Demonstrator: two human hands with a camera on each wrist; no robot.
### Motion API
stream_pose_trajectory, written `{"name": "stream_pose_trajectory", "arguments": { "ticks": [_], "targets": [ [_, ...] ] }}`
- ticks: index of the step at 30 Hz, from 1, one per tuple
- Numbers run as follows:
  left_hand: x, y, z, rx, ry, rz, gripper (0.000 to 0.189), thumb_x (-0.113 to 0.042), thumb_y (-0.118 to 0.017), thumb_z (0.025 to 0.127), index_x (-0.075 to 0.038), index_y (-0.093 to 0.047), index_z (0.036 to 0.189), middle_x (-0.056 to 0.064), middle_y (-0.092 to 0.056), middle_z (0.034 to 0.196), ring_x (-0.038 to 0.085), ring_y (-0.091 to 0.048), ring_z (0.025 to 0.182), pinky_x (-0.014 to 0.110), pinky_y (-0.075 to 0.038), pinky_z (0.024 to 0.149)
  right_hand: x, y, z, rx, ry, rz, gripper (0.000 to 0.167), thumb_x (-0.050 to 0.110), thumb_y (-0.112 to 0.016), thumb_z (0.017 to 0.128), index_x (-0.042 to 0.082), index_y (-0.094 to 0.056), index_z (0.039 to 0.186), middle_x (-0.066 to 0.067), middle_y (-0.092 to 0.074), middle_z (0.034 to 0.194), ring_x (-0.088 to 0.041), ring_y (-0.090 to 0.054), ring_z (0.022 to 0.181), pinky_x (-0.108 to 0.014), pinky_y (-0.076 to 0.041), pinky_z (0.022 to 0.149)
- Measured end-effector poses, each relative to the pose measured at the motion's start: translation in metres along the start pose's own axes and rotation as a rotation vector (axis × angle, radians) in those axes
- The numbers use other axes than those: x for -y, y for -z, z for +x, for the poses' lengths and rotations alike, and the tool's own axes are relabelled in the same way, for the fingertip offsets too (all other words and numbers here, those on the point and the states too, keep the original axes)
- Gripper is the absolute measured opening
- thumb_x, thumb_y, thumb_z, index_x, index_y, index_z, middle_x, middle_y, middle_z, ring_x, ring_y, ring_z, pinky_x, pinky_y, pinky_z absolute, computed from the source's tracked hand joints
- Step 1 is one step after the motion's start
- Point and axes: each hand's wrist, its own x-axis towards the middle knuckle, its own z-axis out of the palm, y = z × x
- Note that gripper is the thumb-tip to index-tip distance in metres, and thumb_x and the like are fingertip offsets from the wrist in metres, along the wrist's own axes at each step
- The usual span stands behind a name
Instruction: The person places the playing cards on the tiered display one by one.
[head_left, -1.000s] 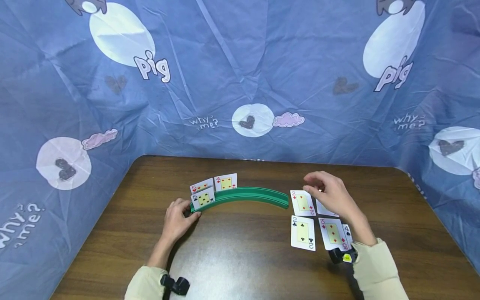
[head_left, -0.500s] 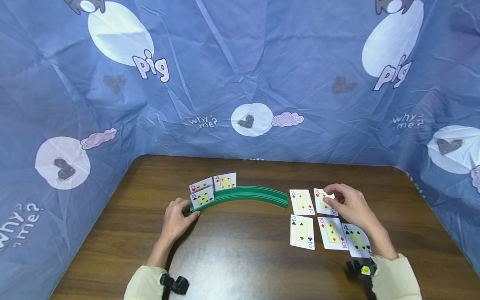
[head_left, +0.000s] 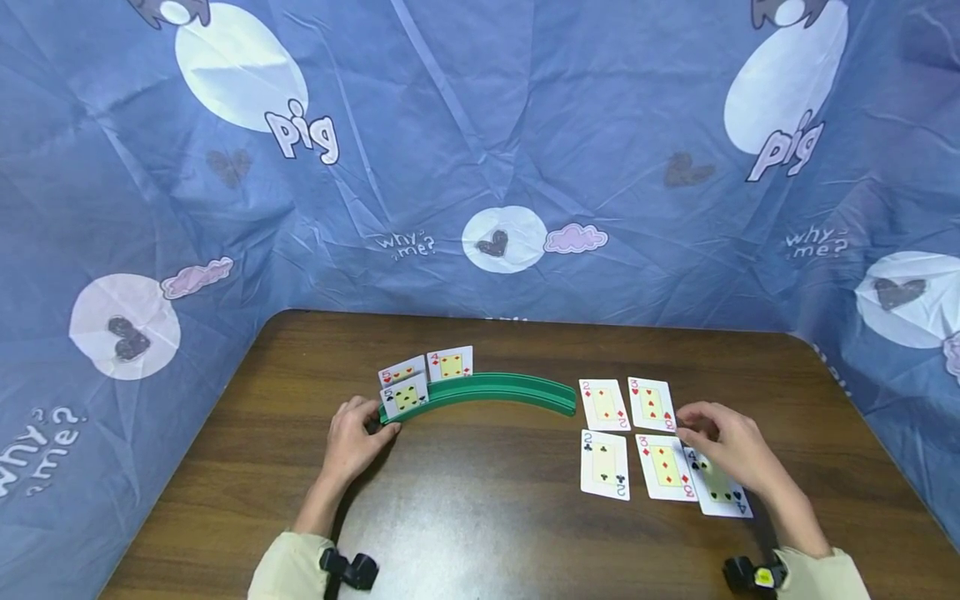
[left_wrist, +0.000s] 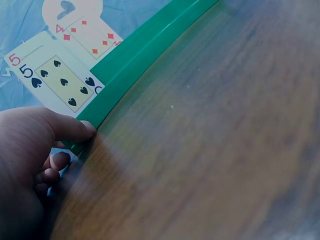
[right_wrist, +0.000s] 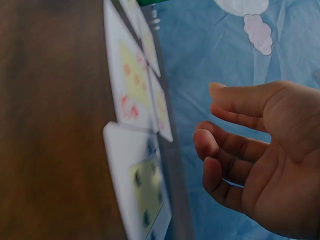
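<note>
My left hand (head_left: 351, 437) pinches the green card rack (head_left: 513, 387) at its left end; my empty right hand (head_left: 733, 446) hovers near the four of spades (head_left: 718, 490).

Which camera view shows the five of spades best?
Left wrist view: the five of spades appears large and legible. The head view shows it small, in the green holder; the right wrist view lacks it.

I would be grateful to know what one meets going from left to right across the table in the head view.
Left hand → green card rack → two of diamonds → three of hearts → right hand.
</note>
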Motion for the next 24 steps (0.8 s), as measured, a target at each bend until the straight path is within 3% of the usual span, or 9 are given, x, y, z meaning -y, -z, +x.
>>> {"name": "stream_pose_trajectory", "arguments": {
  "ticks": [9, 14, 18, 21, 24],
  "targets": [
    [0.000, 0.001, -0.001, 0.014, 0.015, 0.004, 0.026, -0.012, -0.082, 0.077, 0.001, -0.073, 0.098, 0.012, -0.065, 0.088, 0.025, -0.054, 0.084, 0.044, -0.040, 0.083, -0.017, -0.004, -0.017, 0.043, -0.004, -0.030, 0.027, 0.016, -0.075, 0.086, 0.004, -0.070, 0.110, -0.012, -0.072, 0.101, -0.010, -0.058, 0.079, -0.026, -0.044, 0.066],
    [0.000, 0.001, -0.002, 0.009, 0.009, 0.002, 0.026, -0.012, -0.082, 0.076, 0.000, -0.073, 0.097, 0.011, -0.064, 0.087, 0.025, -0.053, 0.083, 0.043, -0.040, 0.081, -0.025, -0.006, -0.028, 0.020, 0.016, -0.051, 0.027, 0.015, -0.079, 0.083, 0.006, -0.071, 0.106, -0.006, -0.071, 0.097, -0.003, -0.053, 0.075, -0.023, -0.043, 0.064],
    [0.000, 0.000, -0.001, -0.006, -0.003, -0.004, 0.026, -0.012, -0.083, 0.074, 0.000, -0.073, 0.095, 0.010, -0.063, 0.083, 0.024, -0.052, 0.081, 0.041, -0.039, 0.078, -0.029, -0.005, -0.034, 0.054, -0.018, -0.053, 0.032, 0.021, -0.081, 0.081, 0.007, -0.070, 0.108, -0.004, -0.065, 0.093, -0.003, -0.048, 0.073, -0.022, -0.037, 0.061],
    [0.000, 0.000, -0.001, -0.016, -0.010, -0.009, 0.026, -0.012, -0.083, 0.073, -0.001, -0.074, 0.095, 0.009, -0.062, 0.082, 0.023, -0.052, 0.080, 0.039, -0.038, 0.077, -0.032, -0.004, -0.038, 0.064, -0.025, -0.067, 0.038, 0.027, -0.084, 0.078, 0.007, -0.070, 0.107, -0.007, -0.063, 0.097, -0.007, -0.047, 0.073, -0.023, -0.035, 0.060],
    [0.000, 0.000, -0.001, -0.018, -0.013, -0.012, 0.025, -0.012, -0.083, 0.073, -0.002, -0.074, 0.094, 0.009, -0.062, 0.082, 0.023, -0.052, 0.079, 0.039, -0.038, 0.076, -0.035, -0.004, -0.042, 0.039, -0.008, -0.101, 0.045, 0.035, -0.088, 0.072, 0.007, -0.072, 0.104, -0.014, -0.064, 0.106, -0.021, -0.058, 0.085, -0.034, -0.048, 0.071]
  ]
}}
